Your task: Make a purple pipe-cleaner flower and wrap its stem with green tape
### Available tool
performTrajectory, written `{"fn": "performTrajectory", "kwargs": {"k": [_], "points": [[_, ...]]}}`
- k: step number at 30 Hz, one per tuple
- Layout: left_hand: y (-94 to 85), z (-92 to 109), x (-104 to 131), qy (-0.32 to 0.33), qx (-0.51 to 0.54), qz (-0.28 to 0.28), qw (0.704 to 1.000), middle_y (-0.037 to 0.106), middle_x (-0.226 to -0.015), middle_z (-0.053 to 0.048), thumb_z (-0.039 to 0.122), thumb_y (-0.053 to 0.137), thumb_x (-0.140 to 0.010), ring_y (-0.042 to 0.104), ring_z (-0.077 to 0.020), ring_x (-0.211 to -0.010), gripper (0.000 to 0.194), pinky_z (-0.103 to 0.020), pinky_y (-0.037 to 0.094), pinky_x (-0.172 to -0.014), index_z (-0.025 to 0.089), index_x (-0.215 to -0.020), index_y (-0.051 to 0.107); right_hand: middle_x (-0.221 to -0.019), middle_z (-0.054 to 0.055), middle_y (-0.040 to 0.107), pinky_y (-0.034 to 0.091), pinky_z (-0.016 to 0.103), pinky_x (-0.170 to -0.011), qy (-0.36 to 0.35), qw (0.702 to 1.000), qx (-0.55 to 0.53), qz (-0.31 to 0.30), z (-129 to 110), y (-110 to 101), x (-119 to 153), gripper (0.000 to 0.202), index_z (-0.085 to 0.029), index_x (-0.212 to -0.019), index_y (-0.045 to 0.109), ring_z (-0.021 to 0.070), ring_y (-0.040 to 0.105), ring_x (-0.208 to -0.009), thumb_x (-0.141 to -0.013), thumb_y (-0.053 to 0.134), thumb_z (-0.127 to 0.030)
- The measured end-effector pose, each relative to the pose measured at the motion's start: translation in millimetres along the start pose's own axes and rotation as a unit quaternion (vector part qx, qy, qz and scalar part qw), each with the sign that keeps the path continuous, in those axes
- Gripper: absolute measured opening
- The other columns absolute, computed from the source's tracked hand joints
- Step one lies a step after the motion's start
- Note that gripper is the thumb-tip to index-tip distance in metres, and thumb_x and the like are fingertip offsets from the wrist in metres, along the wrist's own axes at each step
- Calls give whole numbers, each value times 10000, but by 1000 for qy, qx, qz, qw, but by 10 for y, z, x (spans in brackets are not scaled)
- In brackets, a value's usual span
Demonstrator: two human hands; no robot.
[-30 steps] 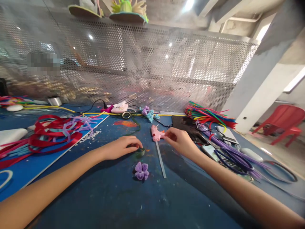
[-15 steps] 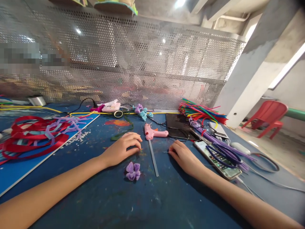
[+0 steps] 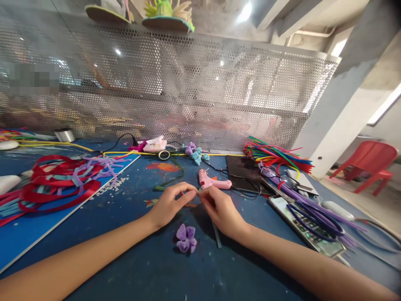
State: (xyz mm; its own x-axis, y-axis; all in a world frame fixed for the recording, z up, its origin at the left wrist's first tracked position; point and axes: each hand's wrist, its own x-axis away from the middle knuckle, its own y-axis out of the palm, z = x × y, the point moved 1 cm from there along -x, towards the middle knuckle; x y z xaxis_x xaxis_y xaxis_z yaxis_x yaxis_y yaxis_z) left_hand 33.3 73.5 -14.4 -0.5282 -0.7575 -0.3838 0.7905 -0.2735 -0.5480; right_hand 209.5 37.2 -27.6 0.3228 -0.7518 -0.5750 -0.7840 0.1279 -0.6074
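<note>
Both hands meet in front of the pink glue gun [image 3: 216,183], fingertips together. My left hand [image 3: 173,203] is closed in a pinch, thumb against forefinger. My right hand [image 3: 224,211] also pinches, its fingertips touching or nearly touching the left ones. Whatever lies between them is too small to make out. From beneath my right hand sticks out the lower end of a clear glue stick [image 3: 217,238]; its upper part is hidden. A fuzzy purple flower [image 3: 186,238] lies on the blue table [image 3: 150,267], nearer to me than the hands.
Red ribbon [image 3: 54,196] and lilac strips lie on a blue board at left. A phone [image 3: 308,228], dark blue loops and purple pipe cleaners [image 3: 283,184] crowd the right. Behind are a black mat [image 3: 241,169], coloured pipe cleaners [image 3: 275,154], finished flowers [image 3: 196,152] and tape [image 3: 164,155].
My right hand has moved left to meet my left hand, now covering part of the glue stick. My left hand's fingers have closed into a pinch. The camera view has shifted slightly.
</note>
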Motion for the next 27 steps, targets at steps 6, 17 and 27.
{"fn": "performTrajectory", "kwargs": {"k": [6, 17, 27], "points": [[-25, -61, 10, 45, -149, -19, 988, 656, -826, 0, 360, 501, -912, 572, -175, -831, 231, -295, 428, -770, 207, -847, 662, -830, 67, 611, 443, 261, -693, -106, 986, 120, -39, 62, 25, -1, 166, -158, -905, 567, 166, 546, -760, -925, 407, -119], [-79, 108, 66, 295, -497, 9, 816, 676, -790, -41, 161, 477, -906, 579, -196, -743, 196, -308, 411, -658, 174, -839, 661, -814, 51, 658, 410, 236, -619, -31, 976, 200, -77, 16, 10, 20, 136, -158, -902, 580, 166, 614, -714, -915, 446, -169], [-133, 73, 22, 81, -267, 26, 960, 678, -833, 4, 332, 514, -890, 625, -140, -683, 181, -230, 443, -600, 213, -850, 645, -821, 29, 666, 388, 218, -597, -25, 992, 102, -66, 91, -57, 7, 100, -191, -915, 530, 151, 622, -699, -913, 436, -160]]}}
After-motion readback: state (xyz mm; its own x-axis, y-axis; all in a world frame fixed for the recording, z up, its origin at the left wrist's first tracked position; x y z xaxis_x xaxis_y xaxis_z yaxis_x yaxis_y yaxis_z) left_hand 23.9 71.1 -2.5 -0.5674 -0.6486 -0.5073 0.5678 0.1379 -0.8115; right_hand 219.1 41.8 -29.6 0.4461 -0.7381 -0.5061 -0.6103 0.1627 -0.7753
